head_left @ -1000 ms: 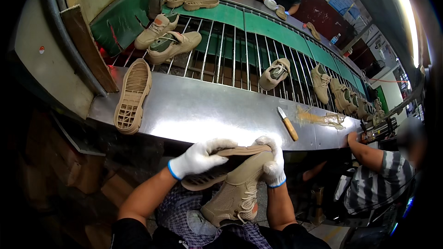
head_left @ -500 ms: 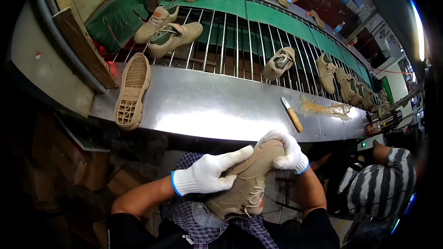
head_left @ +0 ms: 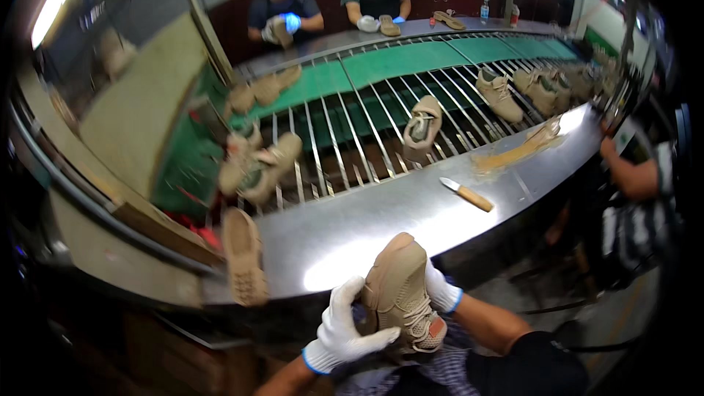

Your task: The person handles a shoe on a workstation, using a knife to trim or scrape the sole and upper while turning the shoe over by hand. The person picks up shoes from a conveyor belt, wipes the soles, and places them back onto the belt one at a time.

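Observation:
I hold a tan lace-up shoe (head_left: 400,293) upright over my lap, its toe pointing up toward the steel counter (head_left: 381,220). My left hand (head_left: 345,326), in a white glove with a blue cuff, grips its left side and lower part. My right hand (head_left: 442,290), gloved the same way, presses against its right side behind the upper. A loose tan sole (head_left: 244,257) lies tread up on the counter to the left. A knife with a wooden handle (head_left: 467,194) lies on the counter to the right.
Beyond the counter runs a conveyor of metal bars (head_left: 367,132) carrying several tan shoes (head_left: 422,125). Two people (head_left: 282,7) work at its far side. Another person in a striped shirt (head_left: 638,198) sits at my right. Glue stains (head_left: 513,154) mark the counter.
The shoe has turned from lying sole up across my lap to standing toe up. My left hand slid down to its lower side. The view swung to the left.

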Demonstrator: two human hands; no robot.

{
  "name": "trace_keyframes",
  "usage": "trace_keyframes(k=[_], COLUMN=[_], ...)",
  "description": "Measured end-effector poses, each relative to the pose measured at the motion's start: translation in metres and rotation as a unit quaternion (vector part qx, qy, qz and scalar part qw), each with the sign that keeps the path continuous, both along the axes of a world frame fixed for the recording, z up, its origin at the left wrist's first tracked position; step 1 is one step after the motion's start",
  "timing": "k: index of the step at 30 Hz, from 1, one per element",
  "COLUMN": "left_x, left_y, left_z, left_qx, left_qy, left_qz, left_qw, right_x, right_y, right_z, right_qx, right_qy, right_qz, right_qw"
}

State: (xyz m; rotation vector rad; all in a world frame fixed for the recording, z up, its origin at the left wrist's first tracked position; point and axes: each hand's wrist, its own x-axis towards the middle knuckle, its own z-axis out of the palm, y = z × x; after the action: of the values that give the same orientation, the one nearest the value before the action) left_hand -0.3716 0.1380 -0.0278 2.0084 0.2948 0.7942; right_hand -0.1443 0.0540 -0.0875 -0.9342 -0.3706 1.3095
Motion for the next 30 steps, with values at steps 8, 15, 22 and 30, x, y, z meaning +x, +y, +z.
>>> trace_keyframes(k=[8,15,22,30], left_x=[0.040,0.070,0.077,0.071], left_y=[0.114,0.095,0.107,0.119], left_z=[-0.010,-0.038,-0.028,-0.036], left_qx=[-0.226,-0.274,-0.224,-0.225], left_qy=[0.239,0.240,0.256,0.289], left_qz=[-0.140,-0.170,-0.193,-0.207], left_qw=[0.934,0.916,0.920,0.907], right_x=[-0.002,-0.007,-0.022,0.000], right_y=[-0.034,-0.094,-0.104,-0.049], right_z=[0.105,0.057,0.033,-0.011], right_qx=[-0.092,-0.100,-0.056,0.038], right_qy=[-0.666,-0.658,-0.698,-0.768], right_qz=[0.207,0.151,0.047,-0.159], right_qw=[0.711,0.731,0.713,0.619])
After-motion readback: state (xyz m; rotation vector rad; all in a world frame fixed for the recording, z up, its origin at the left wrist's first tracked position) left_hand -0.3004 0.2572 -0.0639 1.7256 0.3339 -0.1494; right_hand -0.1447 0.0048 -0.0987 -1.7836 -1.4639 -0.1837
